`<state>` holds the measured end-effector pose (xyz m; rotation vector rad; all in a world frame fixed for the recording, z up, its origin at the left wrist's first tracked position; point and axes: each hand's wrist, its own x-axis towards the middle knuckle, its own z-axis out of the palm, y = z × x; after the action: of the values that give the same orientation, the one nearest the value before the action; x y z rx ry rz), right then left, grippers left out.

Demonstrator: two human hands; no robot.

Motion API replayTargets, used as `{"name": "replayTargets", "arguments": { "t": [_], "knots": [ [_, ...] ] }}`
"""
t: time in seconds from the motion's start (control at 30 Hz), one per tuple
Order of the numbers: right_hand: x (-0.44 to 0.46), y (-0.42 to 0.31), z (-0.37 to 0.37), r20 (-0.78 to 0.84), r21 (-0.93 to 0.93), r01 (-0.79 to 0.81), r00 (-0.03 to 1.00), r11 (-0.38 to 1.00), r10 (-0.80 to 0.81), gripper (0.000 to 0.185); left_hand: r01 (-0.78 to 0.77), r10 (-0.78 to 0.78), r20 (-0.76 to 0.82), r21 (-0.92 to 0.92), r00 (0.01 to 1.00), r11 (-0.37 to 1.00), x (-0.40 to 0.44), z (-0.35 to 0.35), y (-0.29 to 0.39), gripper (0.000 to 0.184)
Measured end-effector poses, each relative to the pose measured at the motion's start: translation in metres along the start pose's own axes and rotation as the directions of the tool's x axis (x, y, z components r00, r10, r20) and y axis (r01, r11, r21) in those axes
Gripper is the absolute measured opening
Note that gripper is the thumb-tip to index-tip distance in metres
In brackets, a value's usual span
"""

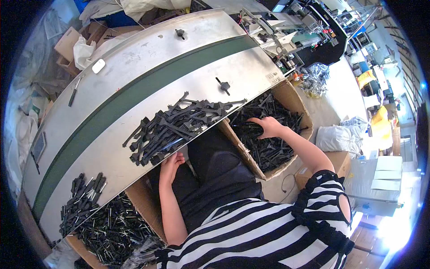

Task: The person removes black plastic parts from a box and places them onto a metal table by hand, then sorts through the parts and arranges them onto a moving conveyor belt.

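Your right hand (268,127), fingers parted over black plastic parts (271,154) in the right cardboard box (242,150), seems mid-pick, needing a pinch; your left hand (171,167) nears the desk (179,85), grip unclear

The tabletop (112,162) offers passage between two obstacles: the larger black pile (172,124) and smaller pile (81,201).

A dark green belt (101,105) runs lengthwise along the metal counter (148,67). On its far side lie a white rounded object (98,66) and a slim tool (73,96) with a dark handle. Two black knobbed fittings (224,86) stand apart, on opposite sides of the belt. Beyond the counter's end: crumpled silvery wrapping (316,76) on the floor, a stuffed white sack (333,139), and yellow sacking (381,127). White sheets (387,169) hang on a pale wrapped stack (362,179).
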<state>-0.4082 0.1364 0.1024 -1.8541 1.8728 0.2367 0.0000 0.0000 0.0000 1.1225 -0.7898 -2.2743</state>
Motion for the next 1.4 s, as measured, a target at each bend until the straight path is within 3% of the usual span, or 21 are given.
{"name": "replayTargets", "arguments": {
  "t": [0.17, 0.33, 0.63, 0.8, 1.07, 1.1, 1.2, 1.33, 1.4],
  "knots": [
    [-0.005, 0.007, -0.001, -0.127, 0.021, -0.004, 0.992, 1.0, 0.006, 0.09, 0.009, -0.009, -0.006, -0.018, 1.0, 1.0, 0.006, 0.003, -0.001, 0.026],
    [-0.03, 0.003, -0.029, -0.294, 0.251, -0.118, 0.936, 0.961, 0.192, 0.081, 0.024, -0.024, 0.008, -0.027, 1.0, 0.999, 0.003, 0.004, -0.001, 0.027],
    [-0.054, 0.001, -0.045, -0.483, 0.512, -0.072, 0.8, 0.856, 0.356, 0.079, -0.014, 0.014, -0.001, 0.04, 1.0, 0.999, -0.001, 0.007, -0.001, 0.027],
    [-0.075, -0.009, -0.07, -0.595, 0.477, -0.108, 0.691, 0.872, 0.41, 0.079, -0.016, 0.018, -0.018, 0.13, 1.0, 0.991, -0.001, 0.009, -0.001, 0.028],
    [-0.094, 0.013, -0.093, -0.701, 0.554, 0.015, 0.547, 0.832, 0.457, 0.079, -0.018, 0.023, -0.025, 0.173, 0.999, 0.985, -0.005, 0.009, 0.001, 0.026],
    [-0.099, 0.011, -0.099, -0.653, 0.582, -0.068, 0.555, 0.811, 0.515, 0.079, -0.031, 0.032, -0.003, 0.203, 0.999, 0.979, -0.005, 0.009, 0.0, 0.026],
    [-0.1, -0.004, -0.12, -0.674, 0.589, -0.065, 0.512, 0.806, 0.533, 0.08, -0.063, 0.052, 0.043, 0.305, 0.998, 0.95, -0.007, 0.013, 0.0, 0.026],
    [-0.098, 0.006, -0.116, -0.717, 0.47, -0.106, 0.533, 0.876, 0.449, 0.082, -0.059, 0.035, 0.068, 0.388, 0.997, 0.92, -0.011, 0.02, 0.003, 0.026],
    [-0.092, 0.022, -0.095, -0.661, 0.522, -0.055, 0.605, 0.851, 0.444, 0.083, -0.075, 0.014, 0.139, 0.448, 0.99, 0.891, -0.015, 0.024, 0.008, 0.031]
  ]
}}
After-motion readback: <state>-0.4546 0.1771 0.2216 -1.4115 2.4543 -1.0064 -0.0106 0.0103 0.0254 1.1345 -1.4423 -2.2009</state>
